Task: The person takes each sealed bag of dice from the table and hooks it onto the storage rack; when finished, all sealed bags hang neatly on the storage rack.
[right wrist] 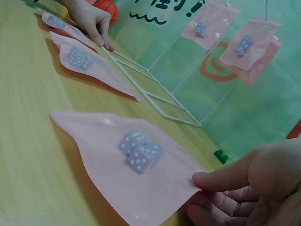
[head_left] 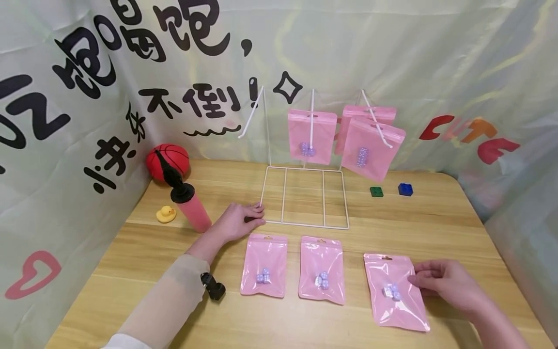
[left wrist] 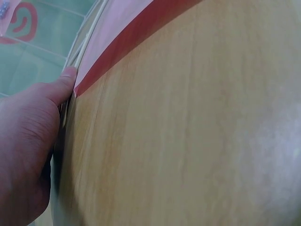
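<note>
My left hand pinches the front left corner of a white wire display rack standing on the table. In the right wrist view, my right hand pinches the edge of a pink zip bag with lavender dice inside. The head view has this bag at the front right. Two similar bags lie left of it, a middle bag and a left bag. On the rack's middle hook hangs one bag; its right hook carries bags too, the front one overlapping another.
The rack's left hook holds no bag. On the left stand a pink hand pump, a yellow rubber duck and a small red basketball. Behind the bags' right side lie a green brick and a blue brick.
</note>
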A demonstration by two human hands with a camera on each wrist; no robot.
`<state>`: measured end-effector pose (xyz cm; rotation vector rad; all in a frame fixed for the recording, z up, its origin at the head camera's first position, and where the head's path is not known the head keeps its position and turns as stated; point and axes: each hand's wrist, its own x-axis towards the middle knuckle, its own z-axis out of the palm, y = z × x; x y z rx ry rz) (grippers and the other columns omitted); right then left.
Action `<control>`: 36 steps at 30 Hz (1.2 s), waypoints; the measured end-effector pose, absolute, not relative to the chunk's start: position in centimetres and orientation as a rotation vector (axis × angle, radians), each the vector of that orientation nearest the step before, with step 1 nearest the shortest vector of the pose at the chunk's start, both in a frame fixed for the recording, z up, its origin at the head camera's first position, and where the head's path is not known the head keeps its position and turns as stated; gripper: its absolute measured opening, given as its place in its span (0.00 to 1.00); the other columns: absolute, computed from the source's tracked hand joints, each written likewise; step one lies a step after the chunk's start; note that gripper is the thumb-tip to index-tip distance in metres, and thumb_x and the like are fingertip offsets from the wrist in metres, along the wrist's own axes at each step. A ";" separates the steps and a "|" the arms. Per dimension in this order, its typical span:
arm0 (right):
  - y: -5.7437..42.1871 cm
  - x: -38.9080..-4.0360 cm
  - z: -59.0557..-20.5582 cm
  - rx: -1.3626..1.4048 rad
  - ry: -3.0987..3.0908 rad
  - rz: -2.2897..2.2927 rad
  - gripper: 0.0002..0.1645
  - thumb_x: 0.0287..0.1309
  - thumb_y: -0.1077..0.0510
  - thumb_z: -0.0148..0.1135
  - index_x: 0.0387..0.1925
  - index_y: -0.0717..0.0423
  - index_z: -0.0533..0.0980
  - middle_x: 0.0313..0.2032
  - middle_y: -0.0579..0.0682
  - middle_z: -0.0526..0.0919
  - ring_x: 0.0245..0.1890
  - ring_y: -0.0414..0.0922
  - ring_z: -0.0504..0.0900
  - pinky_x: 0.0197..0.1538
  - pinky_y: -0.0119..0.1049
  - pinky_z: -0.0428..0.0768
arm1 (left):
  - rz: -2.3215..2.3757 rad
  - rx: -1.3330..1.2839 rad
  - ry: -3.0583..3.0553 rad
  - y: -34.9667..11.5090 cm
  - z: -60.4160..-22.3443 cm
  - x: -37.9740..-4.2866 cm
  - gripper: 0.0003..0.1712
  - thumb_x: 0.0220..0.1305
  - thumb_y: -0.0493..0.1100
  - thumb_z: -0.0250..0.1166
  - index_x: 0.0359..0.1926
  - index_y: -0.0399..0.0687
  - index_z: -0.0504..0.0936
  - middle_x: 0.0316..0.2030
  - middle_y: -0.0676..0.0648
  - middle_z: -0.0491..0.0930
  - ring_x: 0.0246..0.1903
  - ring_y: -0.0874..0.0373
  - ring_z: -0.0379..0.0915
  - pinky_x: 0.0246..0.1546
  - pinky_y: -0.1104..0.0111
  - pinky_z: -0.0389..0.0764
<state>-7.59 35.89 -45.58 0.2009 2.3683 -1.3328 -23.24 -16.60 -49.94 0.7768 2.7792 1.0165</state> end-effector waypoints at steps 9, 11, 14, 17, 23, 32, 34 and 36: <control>36.7 -7.7 -44.9 0.092 2.257 -1.468 0.15 0.74 0.66 0.60 0.49 0.80 0.75 0.41 0.53 0.85 0.39 0.40 0.85 0.44 0.34 0.87 | 1.018 0.783 2.774 -16.4 -49.8 -23.3 0.18 0.71 0.46 0.74 0.57 0.44 0.89 0.64 0.48 0.80 0.70 0.55 0.70 0.72 0.59 0.67; 36.8 -7.6 -44.8 0.064 2.267 -1.475 0.14 0.74 0.67 0.60 0.48 0.81 0.75 0.41 0.53 0.85 0.39 0.39 0.84 0.44 0.33 0.87 | 1.010 0.786 2.777 -16.3 -49.8 -23.3 0.18 0.71 0.46 0.73 0.57 0.44 0.89 0.64 0.48 0.80 0.70 0.54 0.71 0.72 0.59 0.67; 36.7 -7.5 -44.5 0.023 2.324 -1.473 0.11 0.73 0.70 0.59 0.47 0.82 0.75 0.40 0.53 0.85 0.38 0.37 0.84 0.43 0.32 0.87 | 1.008 0.795 2.777 -16.2 -49.8 -23.3 0.18 0.71 0.46 0.74 0.57 0.44 0.89 0.64 0.47 0.80 0.70 0.54 0.71 0.72 0.58 0.68; 36.6 -7.4 -44.1 0.018 2.408 -1.462 0.10 0.73 0.71 0.60 0.46 0.81 0.76 0.38 0.52 0.85 0.36 0.37 0.84 0.41 0.31 0.87 | 1.009 0.802 2.771 -16.1 -49.7 -23.3 0.17 0.71 0.46 0.74 0.57 0.44 0.89 0.64 0.47 0.80 0.69 0.53 0.71 0.72 0.58 0.67; 35.9 -7.7 -42.4 0.037 2.552 -1.461 0.12 0.73 0.67 0.64 0.48 0.77 0.77 0.36 0.50 0.85 0.35 0.39 0.84 0.40 0.32 0.87 | 1.005 0.784 2.767 -16.2 -49.8 -23.2 0.18 0.72 0.47 0.73 0.57 0.45 0.89 0.64 0.48 0.80 0.70 0.55 0.70 0.72 0.60 0.67; 34.4 -9.0 -39.6 -0.016 2.696 -1.542 0.13 0.72 0.65 0.67 0.48 0.75 0.79 0.36 0.47 0.88 0.34 0.37 0.85 0.40 0.25 0.84 | 1.016 0.785 2.780 -16.4 -50.0 -23.3 0.19 0.71 0.47 0.74 0.58 0.44 0.88 0.64 0.48 0.80 0.70 0.56 0.70 0.71 0.59 0.68; 34.0 -9.3 -38.9 -0.044 2.715 -1.563 0.12 0.72 0.65 0.67 0.48 0.73 0.80 0.37 0.50 0.88 0.34 0.38 0.85 0.41 0.24 0.84 | 1.009 0.790 2.783 -16.5 -49.9 -23.3 0.19 0.71 0.47 0.74 0.58 0.44 0.88 0.64 0.48 0.80 0.70 0.55 0.70 0.71 0.58 0.68; 33.6 -9.6 -38.3 -0.073 2.733 -1.586 0.11 0.71 0.66 0.68 0.47 0.73 0.80 0.37 0.53 0.88 0.34 0.38 0.86 0.41 0.24 0.84 | 1.006 0.796 2.786 -16.5 -49.9 -23.2 0.19 0.71 0.47 0.74 0.58 0.44 0.88 0.64 0.48 0.80 0.70 0.55 0.70 0.71 0.58 0.69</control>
